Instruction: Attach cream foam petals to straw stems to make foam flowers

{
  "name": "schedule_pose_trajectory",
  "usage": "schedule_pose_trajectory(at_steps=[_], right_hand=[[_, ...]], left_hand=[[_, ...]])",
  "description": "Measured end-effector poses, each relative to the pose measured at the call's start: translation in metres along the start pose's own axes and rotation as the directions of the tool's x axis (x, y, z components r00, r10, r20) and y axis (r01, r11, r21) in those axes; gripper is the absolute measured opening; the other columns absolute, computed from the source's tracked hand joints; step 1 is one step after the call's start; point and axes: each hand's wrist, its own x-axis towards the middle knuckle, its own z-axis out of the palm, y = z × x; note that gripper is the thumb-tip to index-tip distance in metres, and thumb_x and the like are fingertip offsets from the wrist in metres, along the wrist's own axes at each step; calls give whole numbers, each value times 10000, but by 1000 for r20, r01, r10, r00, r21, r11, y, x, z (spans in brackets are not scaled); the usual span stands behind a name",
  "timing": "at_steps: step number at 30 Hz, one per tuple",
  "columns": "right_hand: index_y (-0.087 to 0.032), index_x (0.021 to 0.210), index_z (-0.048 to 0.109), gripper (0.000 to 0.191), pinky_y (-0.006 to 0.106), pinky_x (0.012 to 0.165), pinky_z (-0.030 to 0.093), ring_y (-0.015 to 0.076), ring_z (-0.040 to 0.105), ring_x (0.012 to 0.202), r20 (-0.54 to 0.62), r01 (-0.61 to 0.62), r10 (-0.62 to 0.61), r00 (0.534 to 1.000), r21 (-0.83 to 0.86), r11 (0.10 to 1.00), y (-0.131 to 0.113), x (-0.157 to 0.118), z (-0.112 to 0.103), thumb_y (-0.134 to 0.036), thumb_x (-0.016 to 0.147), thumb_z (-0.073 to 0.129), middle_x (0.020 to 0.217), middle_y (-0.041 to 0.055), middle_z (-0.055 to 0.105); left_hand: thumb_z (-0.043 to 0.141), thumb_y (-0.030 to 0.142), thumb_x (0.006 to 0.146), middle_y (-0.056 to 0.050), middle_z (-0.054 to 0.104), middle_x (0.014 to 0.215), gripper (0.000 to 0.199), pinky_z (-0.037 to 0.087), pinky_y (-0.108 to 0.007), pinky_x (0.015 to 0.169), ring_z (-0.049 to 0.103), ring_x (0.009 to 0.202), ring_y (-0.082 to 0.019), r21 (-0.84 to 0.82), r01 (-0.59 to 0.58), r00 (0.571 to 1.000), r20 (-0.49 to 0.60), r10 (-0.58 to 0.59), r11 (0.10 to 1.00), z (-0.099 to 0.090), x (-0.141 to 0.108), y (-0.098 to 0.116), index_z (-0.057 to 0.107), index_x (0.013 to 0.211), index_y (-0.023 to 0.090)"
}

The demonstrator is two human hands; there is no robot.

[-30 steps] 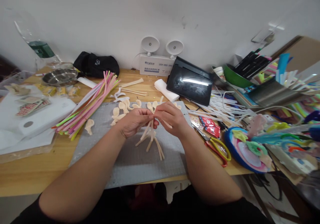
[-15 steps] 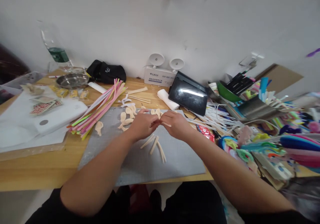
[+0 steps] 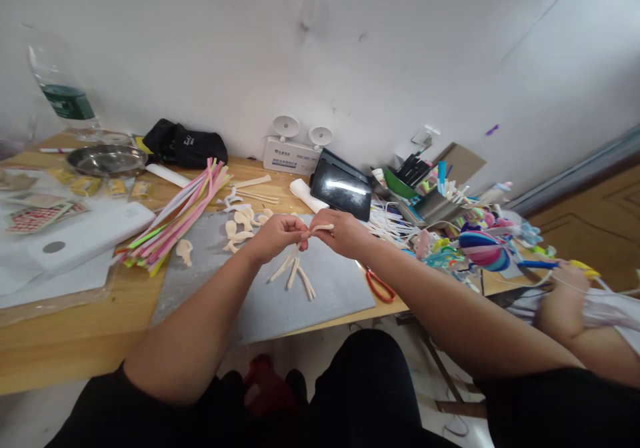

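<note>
My left hand [image 3: 281, 236] and my right hand [image 3: 339, 233] meet above a grey mat [image 3: 280, 315]. Both are closed, fingertips together, on a cream pipe cleaner [image 3: 324, 227] whose end sticks out over the right fingers. Its middle is hidden by the fingers. Just below the hands, several short cream pipe cleaner pieces [image 3: 293, 273] lie on the mat. Left of my left hand are several looped, leaf-like cream pieces [image 3: 243, 220], with a single looped piece [image 3: 185, 252] farther left.
A bundle of coloured pipe cleaners [image 3: 175, 218] lies at left, near a metal dish [image 3: 107, 160]. Behind stand a black tablet-like device [image 3: 343, 185] and an emergency light [image 3: 290, 156]. Orange-handled scissors [image 3: 380, 286] rest right of the mat. At far right is another person's hand [image 3: 573, 278].
My view has swung right, bringing the scissors and another person's arm into sight. Both my hands stay together on the cream pipe cleaner, whose end now points to the right.
</note>
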Motion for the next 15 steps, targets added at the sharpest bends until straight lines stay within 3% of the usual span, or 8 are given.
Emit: schedule_pose_trajectory(at_steps=[2,4,7,9,10,12,13,15], right_hand=[[-145,771,595,174,275,720,416,149,544,782,87,-89,95,992,-70,994,-3,2,-2,-187,813,431,804,67,613],[-142,746,601,169,277,722,400,156,545,786,162,-168,187,969,-122,978,-5,5,0,-170,792,441,811,74,619],[-141,626,590,118,253,647,381,144,540,694,212,-400,404,890,-61,914,-2,9,12,-151,710,507,684,50,609],[-137,554,556,99,229,542,356,107,493,547,260,-624,582,770,122,772,-1,9,24,-129,649,532,544,9,551],[-135,535,539,104,220,494,339,86,453,480,292,-702,641,710,210,681,0,8,28,-116,636,523,494,-8,516],[-131,522,516,115,209,436,322,59,390,401,346,-773,693,633,316,549,-1,5,30,-108,634,501,447,-28,474],[-129,532,516,117,208,434,336,56,392,396,362,-777,690,627,350,523,-1,3,26,-119,647,496,453,-25,481],[-127,594,543,117,219,486,399,69,460,452,362,-743,658,660,442,502,0,-2,13,-177,689,497,529,0,539]], left_hand=[[569,317,694,-4,575,559,201,391,-249,580,508,545,-104,163,-8,999,-49,16,987,3,1,0,513,621,139],[546,286,696,-4,582,566,173,400,-281,641,515,564,-115,451,-43,991,-94,96,891,5,1,0,517,593,150],[498,199,701,-7,601,597,106,336,-383,842,537,623,-135,842,-153,951,-16,309,517,9,0,-3,560,620,168],[457,164,722,-15,606,610,134,270,-424,908,547,647,-145,929,-227,918,104,382,291,10,-2,-6,580,670,177],[439,158,734,-19,607,611,155,257,-431,918,549,651,-148,939,-253,908,147,393,233,10,-2,-7,584,683,178],[434,168,746,-16,608,611,165,248,-433,927,548,651,-146,931,-275,905,166,392,239,10,-2,-9,586,682,181],[445,183,745,-10,612,614,156,250,-429,929,547,649,-142,915,-265,912,136,388,303,10,-2,-9,586,677,183],[482,225,735,-2,623,636,138,304,-395,894,549,652,-134,821,-214,941,29,336,529,9,0,-9,586,657,180]])
